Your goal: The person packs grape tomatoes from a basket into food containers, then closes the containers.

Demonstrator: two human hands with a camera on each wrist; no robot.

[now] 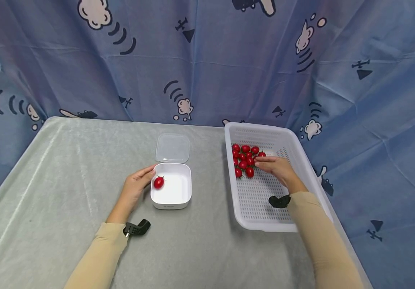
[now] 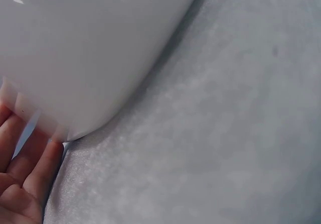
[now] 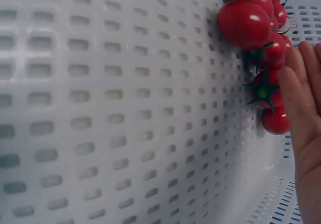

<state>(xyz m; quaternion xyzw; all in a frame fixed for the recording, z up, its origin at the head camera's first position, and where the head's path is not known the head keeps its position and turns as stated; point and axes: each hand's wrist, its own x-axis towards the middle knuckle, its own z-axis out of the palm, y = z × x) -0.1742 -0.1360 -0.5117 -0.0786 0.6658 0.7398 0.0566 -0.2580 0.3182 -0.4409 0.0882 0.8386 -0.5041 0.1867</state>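
A small white square box (image 1: 172, 192) stands on the table with one cherry tomato (image 1: 158, 182) inside, at its left side. My left hand (image 1: 136, 185) rests against the box's left wall near the back corner; in the left wrist view its fingertips (image 2: 56, 146) meet the outer wall. Several red cherry tomatoes (image 1: 242, 165) with green stems lie grouped in the left back part of a white slotted basket (image 1: 261, 200). Inside that basket, my right hand (image 1: 279, 168) has its fingers extended at the right edge of the group. Tomatoes (image 3: 244, 25) sit beside its fingertips in the right wrist view.
Behind the box lies a clear, rounded-square lid (image 1: 172, 148), flat on the grey cloth-covered table (image 1: 66, 192). A raised wall surrounds the basket, which stands at the table's right side. A blue patterned curtain (image 1: 221, 80) hangs behind and to the right.
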